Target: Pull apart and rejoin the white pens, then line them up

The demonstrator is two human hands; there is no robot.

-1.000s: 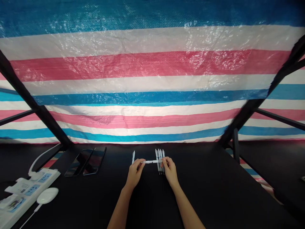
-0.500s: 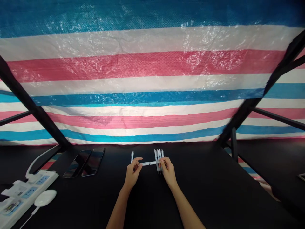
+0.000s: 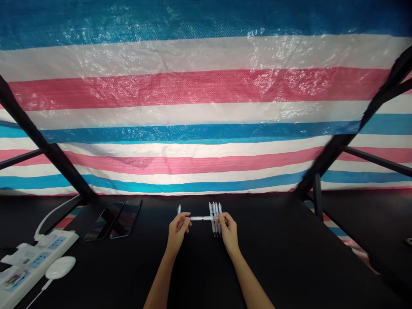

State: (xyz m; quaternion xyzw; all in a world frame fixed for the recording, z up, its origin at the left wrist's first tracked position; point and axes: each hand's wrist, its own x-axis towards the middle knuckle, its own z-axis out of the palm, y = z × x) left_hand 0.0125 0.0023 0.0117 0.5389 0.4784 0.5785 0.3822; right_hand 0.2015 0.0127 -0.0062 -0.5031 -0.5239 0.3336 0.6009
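Head view: hold the white pen point(image 3: 202, 218) level, pinched at both ends by left hand point(image 3: 175, 233) and right hand point(image 3: 229, 234). Grip lightly, without nudging the row of pens point(image 3: 211, 209) crossed at right or the single pen point(image 3: 179, 208) at left.

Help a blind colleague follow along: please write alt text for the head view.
A right hand holds a white pen sideways over a black table, its other end at the left hand. Four similar pens lie side by side near the right hand; two phones and a power strip lie further left.
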